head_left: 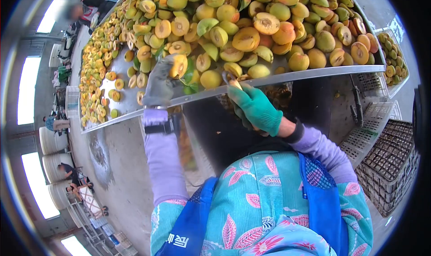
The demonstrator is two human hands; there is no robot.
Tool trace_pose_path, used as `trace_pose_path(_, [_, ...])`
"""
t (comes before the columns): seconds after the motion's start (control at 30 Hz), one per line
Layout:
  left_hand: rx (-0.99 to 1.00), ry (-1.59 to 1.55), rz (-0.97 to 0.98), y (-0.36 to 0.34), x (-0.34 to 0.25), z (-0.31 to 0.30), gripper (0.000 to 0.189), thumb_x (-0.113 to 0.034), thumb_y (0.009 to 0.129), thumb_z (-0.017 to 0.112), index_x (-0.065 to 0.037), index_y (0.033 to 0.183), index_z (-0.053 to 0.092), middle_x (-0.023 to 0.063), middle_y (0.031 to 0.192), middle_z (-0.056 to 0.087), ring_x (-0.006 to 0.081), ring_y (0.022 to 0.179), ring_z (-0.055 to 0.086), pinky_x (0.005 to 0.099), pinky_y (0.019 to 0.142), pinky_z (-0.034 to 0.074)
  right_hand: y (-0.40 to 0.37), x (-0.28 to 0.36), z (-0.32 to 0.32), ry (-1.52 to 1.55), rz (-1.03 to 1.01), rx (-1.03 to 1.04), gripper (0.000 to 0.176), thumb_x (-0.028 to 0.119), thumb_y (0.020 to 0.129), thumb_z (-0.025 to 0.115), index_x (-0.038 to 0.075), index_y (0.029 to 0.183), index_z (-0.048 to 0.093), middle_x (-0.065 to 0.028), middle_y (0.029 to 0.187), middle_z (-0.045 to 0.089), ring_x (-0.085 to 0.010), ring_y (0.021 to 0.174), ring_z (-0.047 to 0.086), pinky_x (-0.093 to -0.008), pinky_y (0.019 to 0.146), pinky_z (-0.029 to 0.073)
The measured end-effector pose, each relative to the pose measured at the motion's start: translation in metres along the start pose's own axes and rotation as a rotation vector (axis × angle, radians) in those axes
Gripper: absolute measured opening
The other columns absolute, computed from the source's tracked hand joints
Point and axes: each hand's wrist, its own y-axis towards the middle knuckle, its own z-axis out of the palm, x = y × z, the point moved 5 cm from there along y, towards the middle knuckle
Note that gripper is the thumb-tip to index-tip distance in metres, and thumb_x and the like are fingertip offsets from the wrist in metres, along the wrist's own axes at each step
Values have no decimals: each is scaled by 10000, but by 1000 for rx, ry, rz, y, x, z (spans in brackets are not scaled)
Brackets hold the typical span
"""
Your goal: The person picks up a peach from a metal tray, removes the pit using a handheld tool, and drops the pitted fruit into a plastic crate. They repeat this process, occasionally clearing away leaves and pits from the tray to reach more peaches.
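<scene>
My left hand (159,85), in a grey glove, is at the near edge of a metal table (314,73) heaped with fruit. Its fingers are closed round an apricot half (179,66), cut face showing. Green leaves (190,76) lie just beside it. My right hand (258,110) wears a green knitted glove and grips a small pitting tool (234,83) with a pale handle and a curved metal tip. The tip is by the table's rim, close to a whole-looking apricot (211,79). Whole and cut apricots (246,39) cover the table beyond both hands.
At right stand a crate of fruit (393,61), a white plastic crate (370,130) and dark stacked crates (387,166). A person (92,11) is at the far left end of the table. Large white tubs (54,155) and other people (72,175) are farther left.
</scene>
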Motion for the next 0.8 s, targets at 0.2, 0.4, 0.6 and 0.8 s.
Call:
trace_pose_path(0.2, [42, -399, 121, -48, -10, 70, 341, -194, 972, 475, 19, 1232, 534, 131, 1156, 606, 211, 1035, 589, 339, 902, 487, 13, 35, 29, -741, -335, -33, 467, 471, 962, 445, 10, 994, 512, -254, 763, 627, -451, 744, 613, -500, 645, 476])
trace_pose_path(0.4, [-99, 231, 413, -45, 1, 85, 496, -405, 1008, 397, 31, 1166, 571, 114, 1048, 635, 190, 918, 608, 304, 832, 497, 12, 18, 18, -699, -522, -94, 428, 420, 965, 452, -6, 991, 493, -254, 736, 616, -437, 724, 613, -514, 623, 469])
trace_pose_path(0.6, [-257, 63, 348, -49, -6, 94, 334, -260, 974, 515, 41, 1069, 621, 107, 963, 661, 173, 835, 620, 294, 734, 512, 4, 24, 22, -710, -478, -117, 394, 389, 965, 478, -5, 964, 479, -262, 738, 607, -443, 719, 600, -500, 602, 458])
trace_pose_path(0.8, [-340, 225, 412, -45, 5, 99, 301, -189, 975, 523, 65, 1106, 617, 124, 1017, 661, 158, 905, 614, 297, 806, 494, 2, 11, 18, -625, -495, -203, 378, 379, 968, 483, 2, 971, 469, -275, 728, 592, -468, 713, 580, -509, 598, 444])
